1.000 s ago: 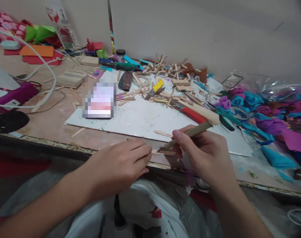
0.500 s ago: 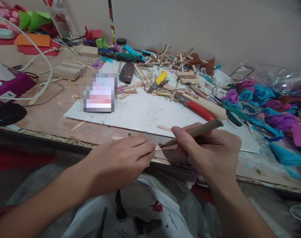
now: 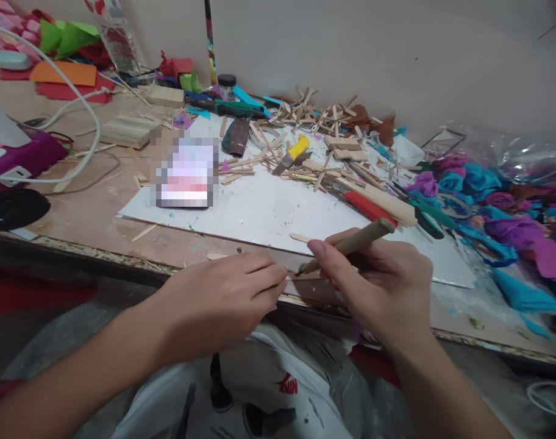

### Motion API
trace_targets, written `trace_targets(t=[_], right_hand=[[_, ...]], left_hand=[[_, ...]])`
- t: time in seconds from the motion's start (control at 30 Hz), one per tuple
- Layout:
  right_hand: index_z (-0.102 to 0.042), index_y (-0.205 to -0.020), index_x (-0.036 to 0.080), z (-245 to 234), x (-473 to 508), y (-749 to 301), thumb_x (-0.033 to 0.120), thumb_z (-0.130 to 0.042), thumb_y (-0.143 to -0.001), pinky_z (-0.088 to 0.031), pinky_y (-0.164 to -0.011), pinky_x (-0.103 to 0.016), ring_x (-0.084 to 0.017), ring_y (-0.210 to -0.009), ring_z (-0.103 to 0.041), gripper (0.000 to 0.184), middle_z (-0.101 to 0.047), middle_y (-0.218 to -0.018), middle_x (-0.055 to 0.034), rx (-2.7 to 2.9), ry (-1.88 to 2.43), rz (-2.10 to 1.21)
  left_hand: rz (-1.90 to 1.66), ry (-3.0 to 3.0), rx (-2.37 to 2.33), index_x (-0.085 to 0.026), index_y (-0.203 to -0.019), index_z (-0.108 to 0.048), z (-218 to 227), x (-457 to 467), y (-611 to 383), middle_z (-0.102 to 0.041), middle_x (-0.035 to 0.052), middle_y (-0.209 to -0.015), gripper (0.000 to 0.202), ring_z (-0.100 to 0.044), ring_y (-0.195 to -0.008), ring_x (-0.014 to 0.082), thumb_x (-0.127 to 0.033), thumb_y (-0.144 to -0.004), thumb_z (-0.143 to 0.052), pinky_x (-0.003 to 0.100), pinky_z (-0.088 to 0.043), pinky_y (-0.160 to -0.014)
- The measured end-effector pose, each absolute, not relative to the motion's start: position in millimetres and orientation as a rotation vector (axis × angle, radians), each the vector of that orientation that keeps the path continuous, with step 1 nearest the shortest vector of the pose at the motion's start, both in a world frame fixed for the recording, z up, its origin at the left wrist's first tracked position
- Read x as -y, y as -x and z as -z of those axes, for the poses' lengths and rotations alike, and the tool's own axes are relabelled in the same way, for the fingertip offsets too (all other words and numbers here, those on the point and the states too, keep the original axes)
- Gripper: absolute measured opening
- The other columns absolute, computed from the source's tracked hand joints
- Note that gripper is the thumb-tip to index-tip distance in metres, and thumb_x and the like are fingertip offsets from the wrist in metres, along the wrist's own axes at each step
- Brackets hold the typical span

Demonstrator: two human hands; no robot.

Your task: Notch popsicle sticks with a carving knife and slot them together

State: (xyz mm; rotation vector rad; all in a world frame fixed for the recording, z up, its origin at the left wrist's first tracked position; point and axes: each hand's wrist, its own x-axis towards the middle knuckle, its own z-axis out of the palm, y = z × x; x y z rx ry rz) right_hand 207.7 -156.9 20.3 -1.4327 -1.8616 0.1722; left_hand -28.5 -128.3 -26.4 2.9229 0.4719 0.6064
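Note:
Near the table's front edge, my left hand is closed, its fingers curled and pressing a flat wooden craft stick against the tabletop. Part of that stick lies under the fingers. My right hand grips a thick brown pen-shaped tool like a pen, its dark narrow tip meeting the stick just right of my left fingers. One rounded stick end shows beyond my left wrist. Another craft stick lies on the white sheet's near edge.
A phone, blurred out, rests on the white sheet. Behind it lie a heap of craft sticks, a yellow-handled blade and a red-handled tool. Crepe paper flowers fill the right; a white cable loops at left.
My right hand and the tool have shifted slightly left, bringing the tip nearer my left fingers. My left hand stays in place. The view has turned a little.

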Motion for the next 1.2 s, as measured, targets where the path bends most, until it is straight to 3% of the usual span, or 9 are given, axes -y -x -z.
trace_targets(t=[0.23,0.47,0.57,0.77,1.0,1.2], right_hand=[[-0.073,-0.07,0.024,-24.7,157.8,-205.3,0.036,-0.073,-0.102,-0.04,-0.043,-0.028,-0.012,-0.043,-0.054,0.034,-0.065,-0.051,0.0026,1.92,1.423,-0.132],[-0.072,-0.068,0.022,-25.1,164.5,-197.0,0.034,-0.073,-0.101,-0.036,-0.045,-0.031,-0.014,-0.045,-0.059,0.036,-0.075,-0.06,-0.0036,1.963,1.475,-0.06],[-0.071,-0.067,0.021,-24.4,166.4,-195.4,0.031,-0.072,-0.1,-0.04,-0.048,-0.029,-0.015,-0.047,-0.062,0.035,-0.077,-0.063,-0.0046,1.967,1.46,-0.061],[-0.068,-0.066,0.02,-22.8,162.2,-193.8,0.029,-0.073,-0.098,-0.036,-0.045,-0.028,-0.013,-0.045,-0.058,0.034,-0.073,-0.061,-0.0028,1.955,1.405,-0.128],[-0.068,-0.072,0.023,-25.3,166.6,-204.2,0.034,-0.066,-0.107,-0.044,-0.045,-0.026,-0.013,-0.046,-0.058,0.038,-0.066,-0.057,0.0025,1.664,1.431,-0.209],[-0.077,-0.077,0.024,-20.2,171.5,-204.7,0.035,-0.08,-0.099,-0.047,-0.045,-0.024,-0.01,-0.044,-0.059,0.025,-0.066,-0.054,0.0059,1.565,1.482,-0.266]], left_hand=[[-0.644,-2.92,-0.476,-0.009,-0.125,-0.073,24.2,128.5,27.3,-0.078,0.0119,-0.126,0.022,-0.069,-0.119,0.0301,-0.012,-0.11,-0.057,0.045,-0.06,-0.096],[-0.633,-2.917,-0.47,-0.008,-0.117,-0.075,21.2,128.5,26.0,-0.077,0.0106,-0.115,0.022,-0.069,-0.114,0.0305,-0.013,-0.112,-0.055,0.047,-0.059,-0.095],[-0.634,-2.926,-0.473,-0.007,-0.117,-0.074,20.5,127.7,25.9,-0.076,0.0103,-0.114,0.022,-0.069,-0.112,0.0304,-0.014,-0.113,-0.054,0.048,-0.06,-0.093],[-0.65,-2.987,-0.433,-0.007,-0.112,-0.075,20.4,127.8,26.1,-0.076,0.0104,-0.113,0.019,-0.068,-0.113,0.0303,-0.015,-0.112,-0.057,0.047,-0.06,-0.094],[-0.703,-2.986,-0.473,-0.007,-0.118,-0.076,21.6,129.6,24.5,-0.077,0.009,-0.116,0.017,-0.069,-0.105,0.0297,-0.014,-0.107,-0.065,0.047,-0.06,-0.082],[-0.726,-2.972,-0.463,-0.007,-0.12,-0.075,26.1,129.8,25.6,-0.077,0.0091,-0.122,0.019,-0.069,-0.11,0.0287,-0.011,-0.104,-0.068,0.045,-0.06,-0.088]])
